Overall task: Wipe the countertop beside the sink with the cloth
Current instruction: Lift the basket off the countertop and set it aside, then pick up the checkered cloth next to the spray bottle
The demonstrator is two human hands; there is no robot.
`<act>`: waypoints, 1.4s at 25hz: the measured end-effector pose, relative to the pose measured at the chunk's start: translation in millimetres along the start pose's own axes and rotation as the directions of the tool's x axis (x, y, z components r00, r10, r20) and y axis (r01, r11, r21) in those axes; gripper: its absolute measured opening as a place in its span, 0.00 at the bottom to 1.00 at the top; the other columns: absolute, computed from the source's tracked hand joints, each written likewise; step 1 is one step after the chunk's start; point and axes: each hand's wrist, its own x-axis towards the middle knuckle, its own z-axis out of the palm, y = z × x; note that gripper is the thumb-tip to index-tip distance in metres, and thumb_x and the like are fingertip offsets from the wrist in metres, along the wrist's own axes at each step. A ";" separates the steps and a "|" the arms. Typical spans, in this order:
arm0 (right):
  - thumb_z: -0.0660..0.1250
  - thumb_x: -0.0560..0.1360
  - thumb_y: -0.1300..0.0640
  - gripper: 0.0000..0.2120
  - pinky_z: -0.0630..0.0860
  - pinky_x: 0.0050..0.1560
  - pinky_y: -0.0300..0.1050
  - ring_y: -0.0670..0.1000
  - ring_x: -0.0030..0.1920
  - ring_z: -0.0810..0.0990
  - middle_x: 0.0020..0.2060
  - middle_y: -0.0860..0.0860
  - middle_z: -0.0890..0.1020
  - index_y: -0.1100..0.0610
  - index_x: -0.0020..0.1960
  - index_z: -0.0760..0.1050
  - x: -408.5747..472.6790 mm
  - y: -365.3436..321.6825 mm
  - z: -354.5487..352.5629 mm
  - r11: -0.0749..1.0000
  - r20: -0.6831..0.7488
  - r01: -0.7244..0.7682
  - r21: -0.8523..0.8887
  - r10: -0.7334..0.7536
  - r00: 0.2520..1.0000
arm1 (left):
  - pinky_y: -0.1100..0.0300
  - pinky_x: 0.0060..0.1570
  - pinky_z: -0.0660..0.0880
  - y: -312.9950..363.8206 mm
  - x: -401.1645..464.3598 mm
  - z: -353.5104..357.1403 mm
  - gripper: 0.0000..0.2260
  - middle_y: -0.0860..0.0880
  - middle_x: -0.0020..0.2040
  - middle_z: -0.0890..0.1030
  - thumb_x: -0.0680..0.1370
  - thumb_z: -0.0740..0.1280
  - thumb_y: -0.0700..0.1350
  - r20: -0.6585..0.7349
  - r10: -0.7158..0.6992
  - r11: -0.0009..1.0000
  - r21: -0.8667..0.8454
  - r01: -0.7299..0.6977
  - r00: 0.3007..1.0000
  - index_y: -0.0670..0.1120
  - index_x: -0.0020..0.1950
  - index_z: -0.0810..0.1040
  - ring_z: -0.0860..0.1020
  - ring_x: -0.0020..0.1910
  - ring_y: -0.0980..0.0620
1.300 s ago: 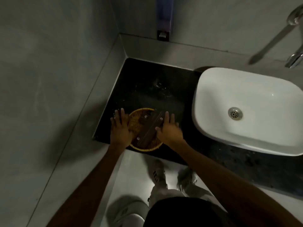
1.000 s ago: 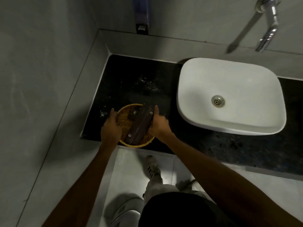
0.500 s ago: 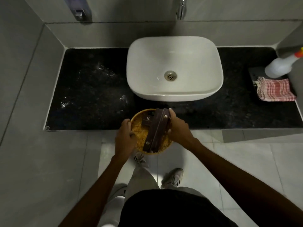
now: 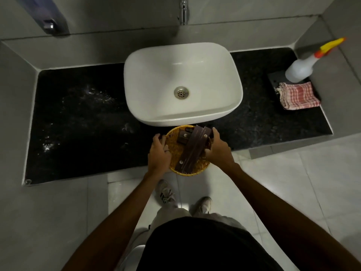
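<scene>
Both hands grip a round wicker basket [image 4: 175,151] of dark brown boxes [image 4: 192,149] at the worktop's [image 4: 82,145] front edge: left hand [image 4: 158,155] curled on its left rim, right hand [image 4: 218,149] on its right. Since earlier, the basket has travelled from the left corner to just before the sink [image 4: 182,83]. The checked cloth [image 4: 298,95] lies far right beside a spray bottle [image 4: 304,67]; the speckled left stretch lies open.

A basket [image 4: 176,151] holding boxes [image 4: 192,148] is gripped at its left rim by the left hand [image 4: 158,155] and at its right by the right hand [image 4: 217,149], just before the sink [image 4: 182,83] set mid-countertop [image 4: 78,122], while the cloth [image 4: 298,95] is laid far right, before a spray bottle [image 4: 304,66].
</scene>
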 end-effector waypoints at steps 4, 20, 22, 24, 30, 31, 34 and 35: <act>0.67 0.80 0.49 0.37 0.77 0.67 0.59 0.59 0.69 0.78 0.71 0.59 0.77 0.55 0.82 0.53 -0.1 21.4 -21.6 0.993 -0.162 -0.093 0.071 0.103 0.981 | 0.38 0.75 0.65 18.2 -17.9 26.2 0.27 0.39 0.79 0.68 0.80 0.68 0.45 -0.109 0.318 0.907 0.326 -0.269 0.942 0.43 0.78 0.67 0.66 0.78 0.37; 0.63 0.81 0.41 0.41 0.60 0.80 0.57 0.62 0.80 0.61 0.82 0.59 0.59 0.57 0.84 0.49 218.1 260.1 -306.9 0.961 -0.333 -0.247 -0.125 0.194 0.923 | 0.46 0.84 0.45 376.1 115.2 369.3 0.38 0.39 0.86 0.48 0.84 0.62 0.56 0.537 0.309 0.692 0.439 -0.573 0.785 0.39 0.85 0.47 0.42 0.85 0.38; 0.64 0.81 0.41 0.40 0.60 0.78 0.59 0.64 0.77 0.64 0.80 0.61 0.63 0.59 0.83 0.51 241.2 268.4 -317.9 0.917 -0.244 -0.317 -0.244 0.258 0.935 | 0.45 0.83 0.47 397.1 140.2 395.7 0.43 0.40 0.86 0.47 0.82 0.66 0.57 0.588 0.262 0.673 0.458 -0.582 0.765 0.40 0.85 0.44 0.42 0.85 0.38; 0.66 0.80 0.44 0.42 0.59 0.78 0.61 0.66 0.76 0.64 0.78 0.64 0.63 0.62 0.82 0.51 256.5 270.0 -323.3 0.885 -0.206 -0.379 -0.269 0.332 0.921 | 0.43 0.82 0.53 407.9 153.7 412.6 0.46 0.40 0.86 0.50 0.79 0.71 0.57 0.615 0.221 0.630 0.502 -0.592 0.757 0.43 0.86 0.46 0.48 0.85 0.37; 0.65 0.82 0.47 0.27 0.76 0.65 0.55 0.64 0.69 0.76 0.73 0.62 0.74 0.62 0.76 0.69 280.8 278.9 -345.2 0.926 0.001 -0.374 -0.043 0.375 0.927 | 0.40 0.75 0.67 413.2 158.7 418.9 0.46 0.39 0.79 0.61 0.72 0.80 0.51 0.572 0.207 0.662 0.516 -0.544 0.794 0.46 0.83 0.58 0.62 0.78 0.34; 0.68 0.81 0.47 0.26 0.80 0.56 0.53 0.64 0.65 0.80 0.68 0.63 0.78 0.63 0.72 0.74 279.9 275.8 -351.6 0.922 0.011 -0.387 0.035 0.386 0.922 | 0.42 0.77 0.65 414.6 156.8 417.1 0.45 0.39 0.80 0.61 0.73 0.79 0.50 0.575 0.220 0.667 0.501 -0.551 0.788 0.45 0.83 0.57 0.61 0.79 0.34; 0.71 0.78 0.56 0.19 0.80 0.48 0.49 0.63 0.56 0.85 0.61 0.67 0.82 0.66 0.65 0.78 266.1 256.2 -365.2 0.859 0.070 -0.346 0.376 0.346 0.936 | 0.48 0.79 0.62 417.4 143.6 405.6 0.37 0.40 0.80 0.66 0.76 0.75 0.48 0.514 0.305 0.822 0.283 -0.494 0.802 0.44 0.81 0.63 0.64 0.79 0.39; 0.69 0.78 0.63 0.16 0.80 0.45 0.46 0.61 0.51 0.86 0.59 0.69 0.82 0.68 0.64 0.78 259.4 246.4 -368.5 0.784 0.105 -0.313 0.536 0.306 0.946 | 0.48 0.76 0.67 415.8 137.2 397.3 0.34 0.39 0.78 0.69 0.76 0.74 0.46 0.449 0.286 0.937 0.053 -0.344 0.847 0.42 0.80 0.65 0.69 0.76 0.41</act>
